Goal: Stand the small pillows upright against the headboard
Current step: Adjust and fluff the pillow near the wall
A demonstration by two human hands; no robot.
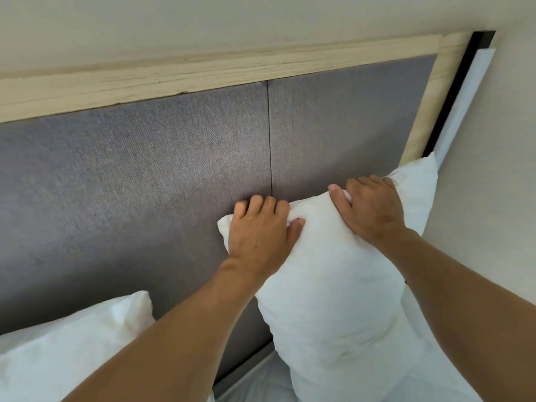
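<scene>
Small pillow: a plump white fabric pillow [333, 285] stands upright on its lower end, its top edge against the grey woven fabric headboard [145, 169], on the right side of the bed
Left hand [261, 230]: grip closed over the pillow's top left corner, fingers curled over the back of the edge and touching the headboard, thumb pressed into the front
Right hand [371, 210]: grip closed over the top edge near the right corner, fingers behind, thumb lying along the crest
Second pillow [414, 195]: white, upright just behind and to the right of the held one, its corner peeking above the right hand
Third pillow [72, 343]: white, at lower left, leaning at the headboard base, well apart from the hands
Headboard frame [130, 85]: pale wooden trim along the top and right side, with a vertical seam in the grey panel just above the left hand
Wall [261, 21]: plain cream, above the trim
</scene>
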